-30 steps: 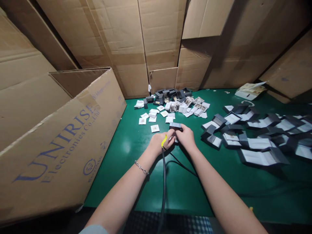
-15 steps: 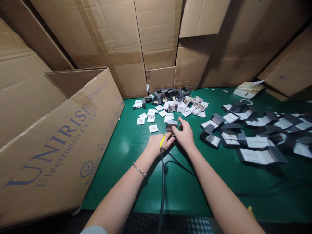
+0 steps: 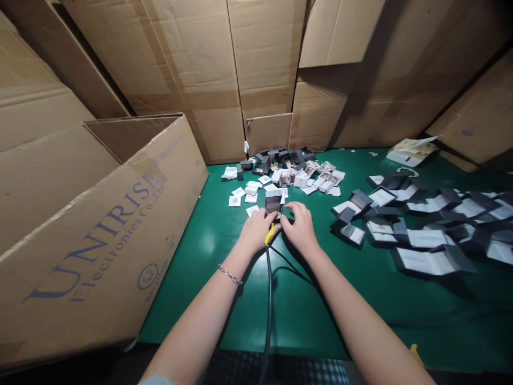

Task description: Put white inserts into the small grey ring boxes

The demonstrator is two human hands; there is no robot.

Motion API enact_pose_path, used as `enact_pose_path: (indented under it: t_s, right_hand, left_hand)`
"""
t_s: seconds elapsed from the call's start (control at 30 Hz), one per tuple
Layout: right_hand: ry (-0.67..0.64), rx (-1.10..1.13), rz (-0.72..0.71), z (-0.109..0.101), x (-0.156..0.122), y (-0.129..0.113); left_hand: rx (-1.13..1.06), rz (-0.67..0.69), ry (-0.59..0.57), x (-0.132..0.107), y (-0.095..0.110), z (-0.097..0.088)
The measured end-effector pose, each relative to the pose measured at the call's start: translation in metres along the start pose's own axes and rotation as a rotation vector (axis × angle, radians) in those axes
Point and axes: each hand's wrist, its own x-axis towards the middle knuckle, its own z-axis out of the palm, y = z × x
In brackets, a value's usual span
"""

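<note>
A small dark hinged jewellery box [image 3: 273, 200] stands in front of me with its lid raised. My left hand [image 3: 256, 231] has its fingers closed around the near left side of the box. At the right side of it is my right hand [image 3: 300, 227], thumb close against the box and fingers curved apart from the thumb. Whatever lies inside the box is hidden by my fingers. A yellow band [image 3: 270, 234] lies across my left hand near the thumb, where a black cable [image 3: 269, 294] meets it.
White square pads [image 3: 234, 201] lie beyond my hands, with a heap of dark boxes [image 3: 286, 157] and white inserts [image 3: 320, 176] behind. Several opened dark boxes [image 3: 433, 259] spread along the right. A large carton [image 3: 120, 240] borders the green table [image 3: 192, 299] on the left.
The box and my left hand have shifted slightly left and away from me, and the raised lid shows more clearly. My right hand has drawn a little nearer to me.
</note>
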Motion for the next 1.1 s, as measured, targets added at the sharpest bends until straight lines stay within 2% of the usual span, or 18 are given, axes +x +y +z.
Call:
enact_pose_path:
  t_s: [0.2, 0.3, 0.4, 0.53, 0.6, 0.7, 0.8, 0.9, 0.97, 1.1]
  right_hand:
    - [-0.26, -0.298, -0.006, -0.006, -0.003, -0.005]
    - [-0.35, -0.424, -0.023, -0.012, -0.003, -0.008]
    - [-0.391, -0.517, -0.037, -0.018, -0.002, -0.012]
    - [-0.384, -0.583, 0.034, -0.022, -0.003, -0.015]
    - [-0.363, -0.598, 0.083, -0.023, -0.002, -0.015]
    - [-0.346, -0.596, 0.112, -0.025, -0.001, -0.013]
    - [-0.359, -0.586, 0.108, -0.027, 0.001, -0.011]
    - [-0.367, -0.585, 0.096, -0.03, 0.0, -0.013]
    - [-0.364, -0.592, 0.112, -0.033, -0.002, -0.016]
    - [-0.372, -0.595, 0.202, -0.038, -0.004, -0.019]
  left_hand:
    - [-0.085, 0.079, 0.087, 0.0, -0.007, 0.01]
    - [-0.258, 0.082, 0.158, 0.003, -0.008, 0.016]
    - [-0.467, -0.025, 0.255, 0.006, -0.01, 0.016]
    - [-0.586, -0.18, 0.39, 0.008, -0.018, 0.01]
    - [-0.585, -0.256, 0.451, 0.009, -0.024, 0.007]
    - [-0.428, -0.314, 0.505, 0.013, -0.034, 0.001]
    - [-0.249, -0.359, 0.477, 0.023, -0.038, -0.004]
    - [-0.178, -0.358, 0.399, 0.038, -0.037, -0.005]
    - [-0.149, -0.261, 0.338, 0.049, -0.031, -0.005]
    - [-0.055, 0.051, 0.148, 0.067, -0.015, -0.004]
